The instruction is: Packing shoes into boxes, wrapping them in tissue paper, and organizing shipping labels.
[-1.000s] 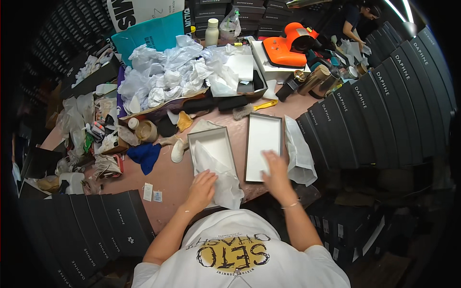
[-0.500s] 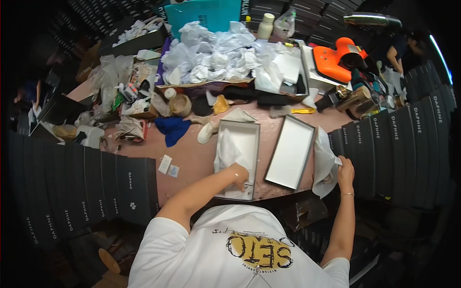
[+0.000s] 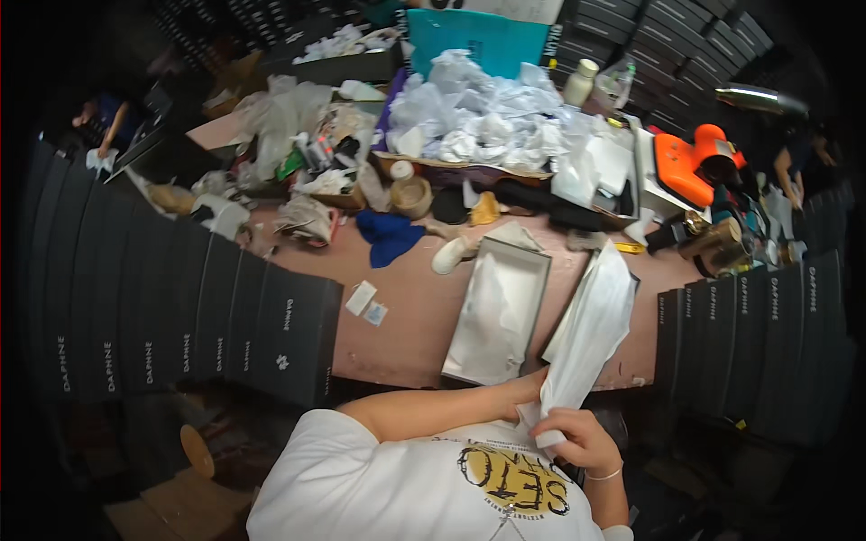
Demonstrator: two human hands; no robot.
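Your right hand (image 3: 582, 439) and left hand (image 3: 526, 393) both have fingers clamped on the white bag (image 3: 588, 329), lifting it just right of the open box (image 3: 499, 311), beside the lid (image 3: 577, 302).

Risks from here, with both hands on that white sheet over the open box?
1. The white sheet is held only at its lower end by the right hand and left hand; its loose length could snag the lid beneath it.
2. The open box reaches the table edge; a tug might slide it off.
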